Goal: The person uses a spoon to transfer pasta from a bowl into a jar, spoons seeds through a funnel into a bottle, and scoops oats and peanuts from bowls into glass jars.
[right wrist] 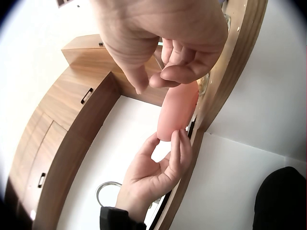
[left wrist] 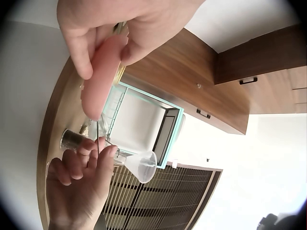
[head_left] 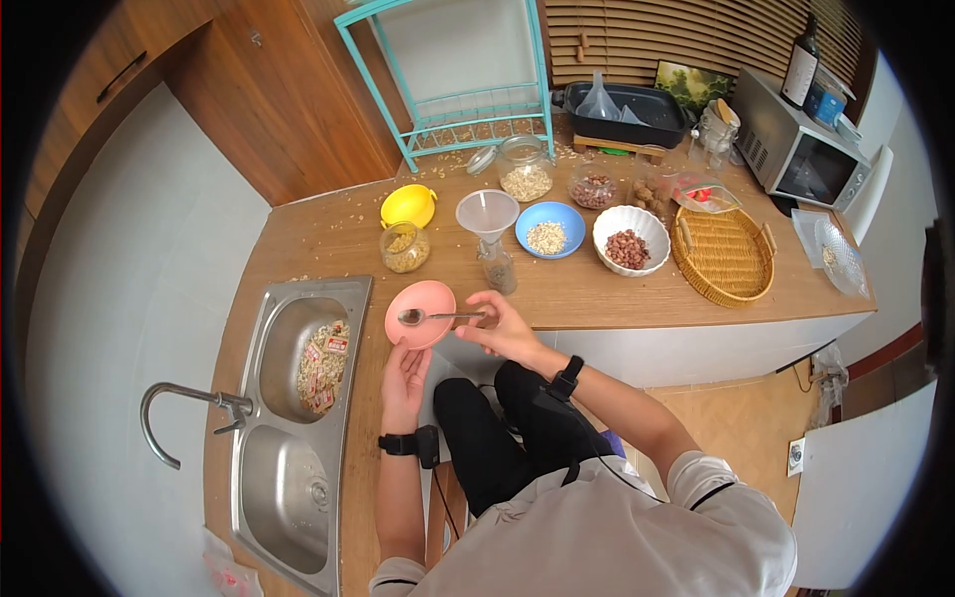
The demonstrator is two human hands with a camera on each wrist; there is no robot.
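Note:
My left hand (head_left: pixel 403 380) grips the near rim of a pink bowl (head_left: pixel 430 297), which is held up at the counter's edge; the left wrist view shows the bowl (left wrist: pixel 100 79) from its side. My right hand (head_left: pixel 505 331) pinches the handle of a metal spoon (head_left: pixel 412 317), whose head lies over the bowl's inside. In the left wrist view the thin spoon handle (left wrist: pixel 98 136) runs from the bowl to the right fingers. Just beyond stands a small bottle (head_left: pixel 499 274) with dark contents and a clear funnel (head_left: pixel 487 213) on top. What the bowl holds, if anything, cannot be made out.
Behind are a yellow bowl (head_left: pixel 408 206), a jar of yellow grains (head_left: pixel 405 249), a blue bowl of flakes (head_left: pixel 565 221), a white bowl of reddish pieces (head_left: pixel 654 235) and a wicker tray (head_left: pixel 724 261). The steel sink (head_left: pixel 355 333) is at left, a teal rack (head_left: pixel 402 149) at back.

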